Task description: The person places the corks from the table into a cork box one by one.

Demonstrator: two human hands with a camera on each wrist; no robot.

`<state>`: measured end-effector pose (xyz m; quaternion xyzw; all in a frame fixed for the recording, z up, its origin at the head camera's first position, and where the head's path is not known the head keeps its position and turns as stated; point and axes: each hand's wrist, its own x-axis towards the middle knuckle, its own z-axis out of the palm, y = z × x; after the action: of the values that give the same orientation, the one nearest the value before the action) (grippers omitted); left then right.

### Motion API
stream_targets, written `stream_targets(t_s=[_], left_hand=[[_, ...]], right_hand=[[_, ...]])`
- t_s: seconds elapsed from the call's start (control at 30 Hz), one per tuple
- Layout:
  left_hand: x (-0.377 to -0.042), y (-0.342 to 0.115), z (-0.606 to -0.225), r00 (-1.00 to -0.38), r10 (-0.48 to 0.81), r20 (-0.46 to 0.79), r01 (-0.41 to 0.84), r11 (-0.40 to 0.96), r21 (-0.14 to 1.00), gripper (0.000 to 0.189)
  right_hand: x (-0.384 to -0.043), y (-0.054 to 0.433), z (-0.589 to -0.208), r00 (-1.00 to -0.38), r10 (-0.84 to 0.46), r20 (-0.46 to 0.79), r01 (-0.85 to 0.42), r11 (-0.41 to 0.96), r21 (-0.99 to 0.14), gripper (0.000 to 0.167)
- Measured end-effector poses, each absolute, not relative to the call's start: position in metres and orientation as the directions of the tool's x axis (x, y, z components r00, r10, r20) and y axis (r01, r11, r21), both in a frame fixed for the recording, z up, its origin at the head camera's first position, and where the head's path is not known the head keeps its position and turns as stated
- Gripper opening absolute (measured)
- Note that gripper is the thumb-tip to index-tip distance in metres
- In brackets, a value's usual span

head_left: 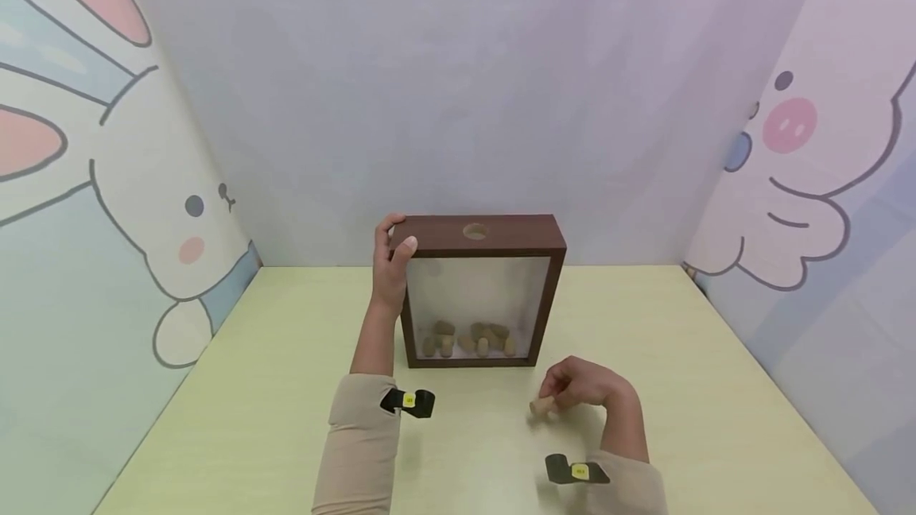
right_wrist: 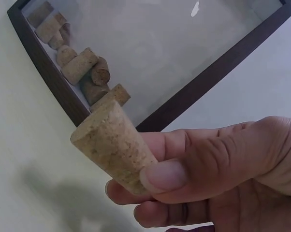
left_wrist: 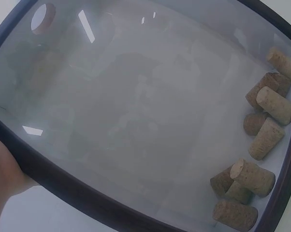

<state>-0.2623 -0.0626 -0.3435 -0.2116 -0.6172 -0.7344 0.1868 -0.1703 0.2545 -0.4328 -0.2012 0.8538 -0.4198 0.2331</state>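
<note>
A dark brown shadow box (head_left: 487,237) with a clear front stands upright on the table, a round hole (head_left: 475,232) in its top. Several corks (left_wrist: 252,178) lie heaped along its bottom behind the pane. My left hand (head_left: 390,265) grips the box's upper left corner, thumb on the front edge and fingers over the top. Low in front of the box's right side, my right hand (head_left: 583,382) pinches a single tapered cork (right_wrist: 114,147) between thumb and fingers. In the right wrist view that cork partly covers the box's lower corner.
The pale yellow-green table (head_left: 716,388) spreads around the box. A plain light curtain (head_left: 458,86) hangs behind it, and cartoon-printed walls (head_left: 164,205) close in both sides. Black straps with yellow tags circle both sleeves.
</note>
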Motion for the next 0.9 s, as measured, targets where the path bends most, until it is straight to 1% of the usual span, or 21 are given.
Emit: stream_targets(t_s=[0.1, 0.23, 0.33, 0.43, 0.57, 0.7, 0.9], left_hand=[[-0.262, -0.062, -0.343, -0.842, -0.022, 0.539, 0.534, -0.175, 0.827, 0.058], [-0.262, -0.061, -0.342, -0.840, -0.019, 0.542, 0.536, -0.182, 0.824, 0.058], [-0.262, -0.059, -0.339, -0.844, -0.014, 0.536, 0.530, -0.173, 0.830, 0.057], [-0.262, -0.059, -0.339, -0.853, -0.017, 0.522, 0.518, -0.159, 0.840, 0.057], [-0.262, -0.059, -0.340, -0.859, -0.022, 0.512, 0.509, -0.153, 0.847, 0.058], [-0.261, -0.058, -0.340, -0.859, -0.015, 0.512, 0.507, -0.172, 0.845, 0.057], [-0.260, -0.057, -0.336, -0.864, 0.005, 0.504, 0.497, -0.161, 0.853, 0.057]], right_hand=[[-0.175, 0.247, -0.427, -0.818, -0.542, -0.191, -0.158, 0.533, -0.831, 0.022], [-0.184, 0.233, -0.413, -0.838, -0.537, -0.091, -0.217, 0.483, -0.848, 0.023], [-0.191, 0.223, -0.401, -0.837, -0.547, -0.033, -0.268, 0.462, -0.846, 0.023], [-0.196, 0.216, -0.389, -0.826, -0.564, -0.010, -0.298, 0.451, -0.841, 0.019], [-0.198, 0.210, -0.370, -0.810, -0.586, 0.013, -0.341, 0.453, -0.824, 0.015], [-0.197, 0.206, -0.344, -0.791, -0.608, 0.061, -0.410, 0.455, -0.790, 0.018], [-0.190, 0.204, -0.301, -0.770, -0.612, 0.182, -0.532, 0.457, -0.713, 0.017]])
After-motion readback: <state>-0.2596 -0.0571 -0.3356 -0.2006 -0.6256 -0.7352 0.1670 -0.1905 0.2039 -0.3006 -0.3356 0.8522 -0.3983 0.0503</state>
